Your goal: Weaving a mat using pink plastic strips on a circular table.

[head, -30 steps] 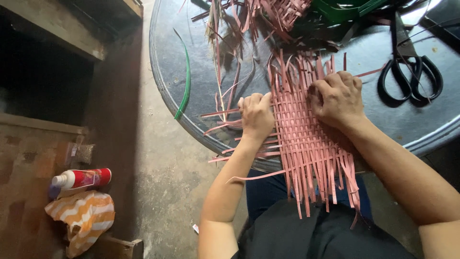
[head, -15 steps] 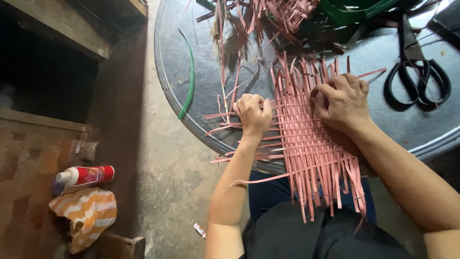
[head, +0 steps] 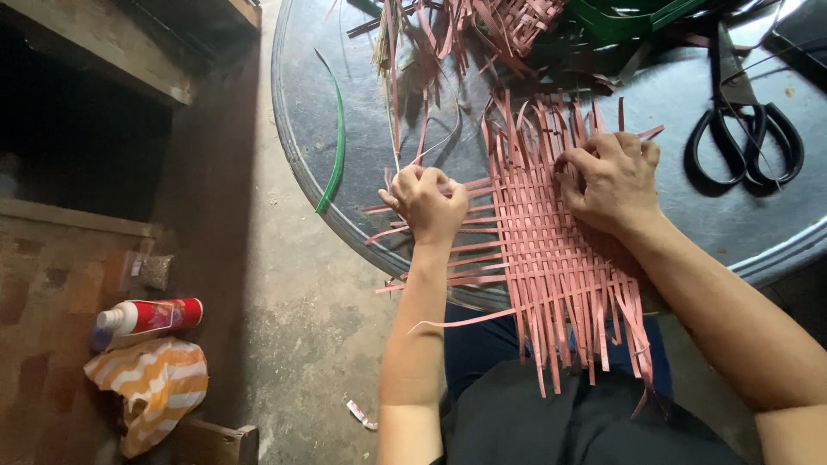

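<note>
The woven mat (head: pixel 556 250) of pink strips lies on the near edge of the round dark table (head: pixel 758 232), its loose near ends hanging over the rim toward the person's lap. The left hand (head: pixel 426 202) sits at the mat's left edge, fingers curled tight and pinching the free ends of the crosswise strips that stick out to the left. The right hand (head: pixel 612 176) presses down on the far right part of the weave, fingers bent and fingertips dug in among the upright strips. Compared with the views a second and half a second ago, both hands occupy the same places on the mat and the grip of each is unchanged; the only difference is a slight shift of the camera, which brings the table edge a little more to the centre. By this evidence the work is in a tightening or seating phase on one crosswise strip, not in the insertion of a new one, and the weave has not grown by a visible row. Black scissors (head: pixel 745 138) lie well apart to the right, untouched. A green strip (head: pixel 336 142) lies on the table's left part, and a pile of loose pink strips (head: pixel 482 30) sits at the far side. On the floor at left stand a spray can (head: pixel 146 317) and an orange striped cloth (head: pixel 155 383).
</note>
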